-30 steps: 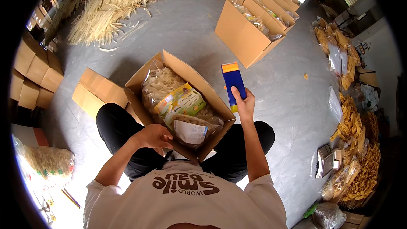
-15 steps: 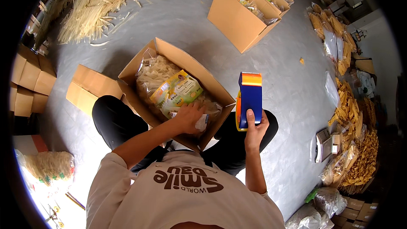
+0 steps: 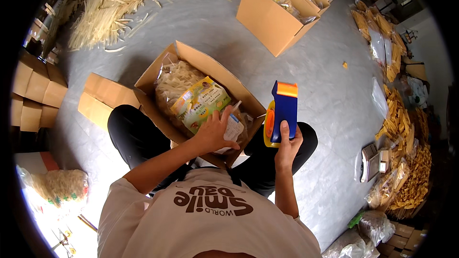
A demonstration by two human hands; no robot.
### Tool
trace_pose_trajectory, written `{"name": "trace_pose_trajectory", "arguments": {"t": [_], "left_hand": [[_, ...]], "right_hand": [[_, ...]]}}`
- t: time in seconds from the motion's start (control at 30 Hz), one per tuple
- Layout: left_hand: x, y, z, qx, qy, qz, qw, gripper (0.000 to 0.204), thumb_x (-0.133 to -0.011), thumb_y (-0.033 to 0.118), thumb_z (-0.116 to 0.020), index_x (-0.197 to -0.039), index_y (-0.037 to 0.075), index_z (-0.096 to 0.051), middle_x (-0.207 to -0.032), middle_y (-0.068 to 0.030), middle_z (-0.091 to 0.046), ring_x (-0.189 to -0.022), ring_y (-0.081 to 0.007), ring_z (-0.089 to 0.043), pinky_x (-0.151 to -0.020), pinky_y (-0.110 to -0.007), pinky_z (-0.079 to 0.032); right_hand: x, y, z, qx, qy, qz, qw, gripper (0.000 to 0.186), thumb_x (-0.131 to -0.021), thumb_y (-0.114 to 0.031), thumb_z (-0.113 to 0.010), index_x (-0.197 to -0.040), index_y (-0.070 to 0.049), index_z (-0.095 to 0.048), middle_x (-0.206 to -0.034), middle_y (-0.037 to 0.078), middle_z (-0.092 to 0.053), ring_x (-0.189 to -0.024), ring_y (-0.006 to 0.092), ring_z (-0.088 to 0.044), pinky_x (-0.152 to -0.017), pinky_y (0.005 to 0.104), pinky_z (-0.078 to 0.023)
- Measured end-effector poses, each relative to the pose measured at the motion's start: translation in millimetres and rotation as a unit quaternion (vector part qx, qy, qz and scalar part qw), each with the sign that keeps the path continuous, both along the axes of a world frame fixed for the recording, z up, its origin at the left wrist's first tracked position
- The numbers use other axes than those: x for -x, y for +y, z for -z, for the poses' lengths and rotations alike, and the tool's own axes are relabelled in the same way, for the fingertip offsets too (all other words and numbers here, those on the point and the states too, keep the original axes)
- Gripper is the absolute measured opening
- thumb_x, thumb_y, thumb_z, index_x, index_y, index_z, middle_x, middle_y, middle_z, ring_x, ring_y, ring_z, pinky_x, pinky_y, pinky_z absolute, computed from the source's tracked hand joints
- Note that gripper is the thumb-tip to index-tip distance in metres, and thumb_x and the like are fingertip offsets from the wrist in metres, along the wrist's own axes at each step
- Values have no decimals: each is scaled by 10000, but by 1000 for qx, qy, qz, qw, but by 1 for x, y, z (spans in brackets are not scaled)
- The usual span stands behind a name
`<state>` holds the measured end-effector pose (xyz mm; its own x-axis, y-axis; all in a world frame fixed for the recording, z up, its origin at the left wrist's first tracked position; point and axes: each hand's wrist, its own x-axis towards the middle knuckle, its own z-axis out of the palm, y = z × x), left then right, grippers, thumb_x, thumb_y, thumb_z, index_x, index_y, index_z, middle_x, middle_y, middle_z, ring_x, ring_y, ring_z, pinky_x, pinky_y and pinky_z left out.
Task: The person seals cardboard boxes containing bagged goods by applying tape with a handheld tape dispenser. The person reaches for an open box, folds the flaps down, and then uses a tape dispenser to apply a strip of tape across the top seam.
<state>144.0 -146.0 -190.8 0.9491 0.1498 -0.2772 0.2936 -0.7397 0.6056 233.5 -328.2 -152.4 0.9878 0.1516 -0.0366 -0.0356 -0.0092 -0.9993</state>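
Standing between the knees, the open carton [image 3: 227, 79] has one corner toward the person. A clear bag of pale strips [image 3: 173, 82] fills its far end; a yellow-and-green packet [image 3: 202, 99] lies across the middle. Just beside the carton's right corner, the right hand [image 3: 288, 148] is closed around a blue tape dispenser [image 3: 285, 110]. The labelled pouch [image 3: 234, 126] lies along the near right edge. Change: the left hand [image 3: 213, 132] now spans it, half open; pinching or pressing cannot be told. The pouch has shifted toward the right corner, suggesting its placement is being adjusted.
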Motion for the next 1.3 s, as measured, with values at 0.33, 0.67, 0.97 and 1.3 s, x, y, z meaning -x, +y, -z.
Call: {"name": "trace_pose_trajectory", "arguments": {"t": [0.33,0.67,0.97,1.3], "left_hand": [[-13,-26,57,-123,-48,185,974,635,-704,197,-649,-1282,203,-387,-1169,-254,-405,-908,-397,-511,-643,-425,-491],[-25,-50,78,-203,32,211,956,460,-709,191,-645,-1149,130,-526,-1164,-237,-459,-913,-390,-556,-493,-455,-486],[-33,-21,46,-104,57,259,959,666,-648,274,-722,-1251,196,-447,-978,-131,-609,-890,-300,-608,-673,-415,-499],[-25,118,-3,-94,-70,-43,992,398,-793,214,-611,-1180,153,-537,-929,-148,-597,-876,-320,-591,-754,-410,-476]], "right_hand": [[-4,-10,5,23,-11,9,1000,362,-826,-337,-644,-857,21,-598,-728,11,-566,-646,59,-491,-633,204,-410],[-2,-3,-12,20,21,-38,999,387,-817,-349,-654,-890,27,-602,-728,11,-576,-626,57,-507,-612,194,-408],[-8,-6,-5,28,15,-17,999,353,-831,-310,-648,-884,35,-600,-746,35,-583,-663,85,-521,-629,217,-427],[-17,-13,7,15,46,-36,998,325,-787,-93,-683,-1007,34,-480,-852,115,-612,-734,150,-600,-682,276,-493]]}}
